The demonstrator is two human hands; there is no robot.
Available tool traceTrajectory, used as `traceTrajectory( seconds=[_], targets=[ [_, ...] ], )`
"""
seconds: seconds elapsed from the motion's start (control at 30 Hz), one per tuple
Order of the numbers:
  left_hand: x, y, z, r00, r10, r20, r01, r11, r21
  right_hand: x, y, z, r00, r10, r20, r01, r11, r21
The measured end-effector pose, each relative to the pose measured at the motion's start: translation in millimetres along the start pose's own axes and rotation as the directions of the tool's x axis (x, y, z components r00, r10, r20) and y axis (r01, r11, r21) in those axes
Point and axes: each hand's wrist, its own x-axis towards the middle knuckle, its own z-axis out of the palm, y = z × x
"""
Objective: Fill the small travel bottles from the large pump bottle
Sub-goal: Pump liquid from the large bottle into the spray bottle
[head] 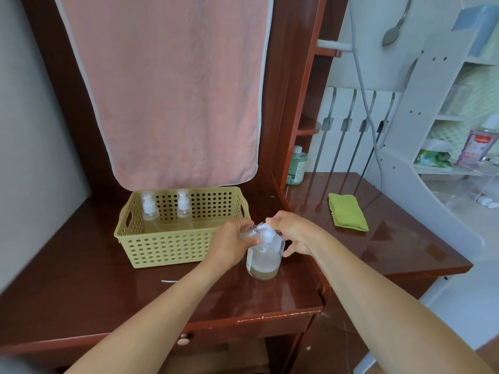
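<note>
The large clear pump bottle point(263, 259) stands on the dark red desk, with a little yellowish liquid at its bottom. My left hand point(232, 244) grips a small clear travel bottle point(249, 232), tilted with its mouth beside the white pump head point(268, 236). My right hand point(293, 233) is over the pump, fingers on its top and thumb curled by the bottle's shoulder. Two more small travel bottles with white pump caps point(149, 209) point(183, 205) stand upright inside the tan perforated basket point(167, 247).
A pink towel point(172, 90) hangs behind the basket. A folded green cloth point(347, 213) lies on the desk to the right. A green-tinted bottle point(296, 166) stands in the back corner. The desk edge point(270, 317) runs in front. White shelves with toiletries stand at the right.
</note>
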Motion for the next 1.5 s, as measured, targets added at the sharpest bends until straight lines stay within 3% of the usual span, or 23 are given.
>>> traceTrajectory(
  seconds=[0.9,1.5],
  targets=[
    [0.1,0.8,-1.8,1.000,-0.022,0.017,0.023,1.000,-0.012,-1.6,4.4,4.3,1.000,-0.015,-0.021,0.017,0.995,0.101],
    [3.3,6.5,-7.6,1.000,-0.018,0.022,0.018,1.000,-0.010,-1.4,-4.4,-4.2,0.999,-0.033,-0.025,0.034,0.997,0.072]
  ],
)
